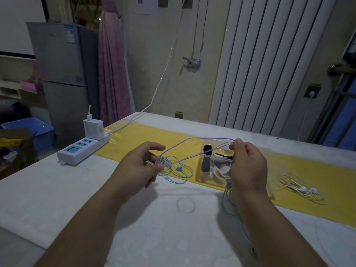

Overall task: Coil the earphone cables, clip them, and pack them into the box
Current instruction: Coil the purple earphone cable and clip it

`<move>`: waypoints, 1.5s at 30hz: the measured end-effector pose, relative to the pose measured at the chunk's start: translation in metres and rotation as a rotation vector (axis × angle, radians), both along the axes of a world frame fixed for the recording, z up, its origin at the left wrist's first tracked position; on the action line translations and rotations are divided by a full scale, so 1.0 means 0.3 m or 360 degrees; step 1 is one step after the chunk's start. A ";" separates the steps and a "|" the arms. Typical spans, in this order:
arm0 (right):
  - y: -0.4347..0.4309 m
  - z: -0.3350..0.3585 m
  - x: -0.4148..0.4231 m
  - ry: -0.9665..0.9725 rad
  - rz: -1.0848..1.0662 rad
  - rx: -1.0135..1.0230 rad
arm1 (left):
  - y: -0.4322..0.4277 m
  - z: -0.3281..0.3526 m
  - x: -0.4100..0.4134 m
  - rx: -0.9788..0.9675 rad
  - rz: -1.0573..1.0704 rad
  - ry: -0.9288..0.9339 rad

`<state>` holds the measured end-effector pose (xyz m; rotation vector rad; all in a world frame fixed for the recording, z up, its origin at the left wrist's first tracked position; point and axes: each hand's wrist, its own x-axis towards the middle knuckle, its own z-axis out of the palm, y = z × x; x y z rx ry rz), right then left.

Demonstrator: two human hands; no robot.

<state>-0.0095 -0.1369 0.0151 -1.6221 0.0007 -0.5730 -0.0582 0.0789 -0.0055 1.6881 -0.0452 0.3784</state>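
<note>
Two-handed, held a purple cable (194, 138) stretched sideways above the table (96, 189), left to right, a bit higher at the right end. Pinched it low with the left hand (140, 164), thumb against fingertip, other fingers loosely spread. Pinched its loops higher with the right hand (246, 164), fingers curled, palm turned inward. Had blue earphones (179, 168) in a loose heap by the left hand, the clear box (215, 164) just behind the right hand, and white earphones (302, 187) lying farther right.
</note>
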 end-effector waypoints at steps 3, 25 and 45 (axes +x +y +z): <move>0.008 -0.007 -0.003 -0.0008 -0.0024 -0.0011 | 0.007 -0.015 0.015 0.0483 0.0156 0.0044; 0.057 -0.043 -0.013 0.0153 0.0308 -0.0199 | 0.001 0.016 -0.023 -0.0081 -0.0196 0.0107; 0.105 -0.046 -0.082 0.0421 0.1189 -0.0530 | -0.001 0.037 0.007 -0.0596 0.0081 -0.0165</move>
